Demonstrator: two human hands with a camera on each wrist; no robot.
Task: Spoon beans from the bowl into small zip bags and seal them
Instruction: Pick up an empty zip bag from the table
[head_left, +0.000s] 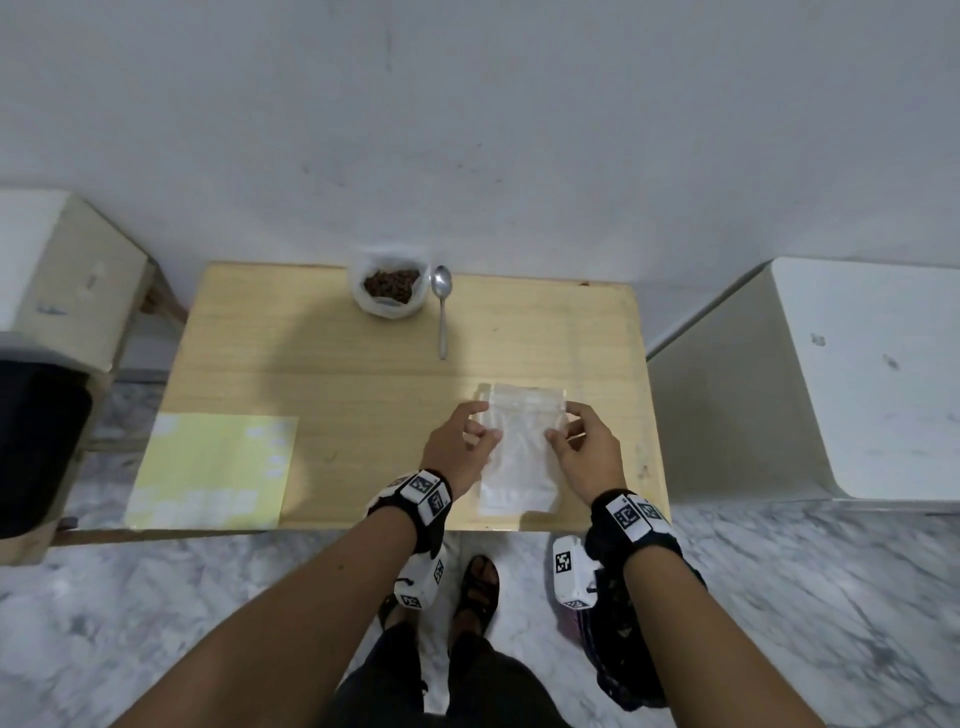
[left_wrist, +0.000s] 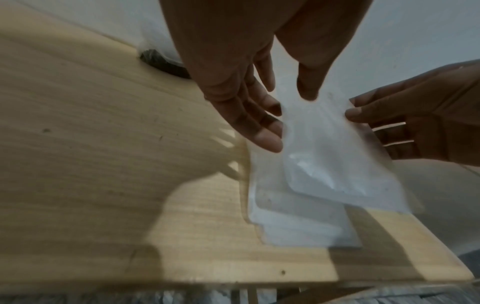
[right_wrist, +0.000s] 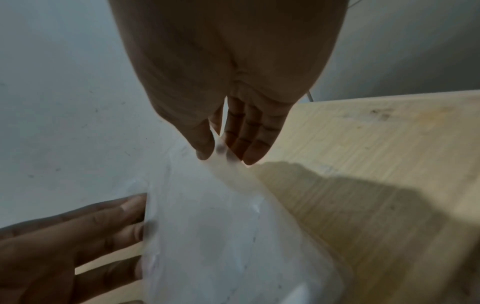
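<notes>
A clear small zip bag (head_left: 522, 434) hangs a little above the wooden table (head_left: 332, 374) at its front right. My left hand (head_left: 483, 434) holds the bag's left edge between thumb and fingers (left_wrist: 265, 131). Opposite it, my right hand (head_left: 558, 431) pinches the right upper edge of the bag (right_wrist: 228, 236) between thumb and fingertips (right_wrist: 202, 148). More empty zip bags (left_wrist: 298, 224) lie flat on the table under the held one. The bowl of brown beans (head_left: 390, 288) stands at the table's far edge, with the metal spoon (head_left: 442, 312) lying just right of it.
A yellow sheet (head_left: 213, 473) lies on the table's front left. White boxes (head_left: 857, 384) flank the table on both sides, and a dark bin (head_left: 36, 447) stands at the left. The wall is right behind the bowl. My feet are on the marble floor below the table edge.
</notes>
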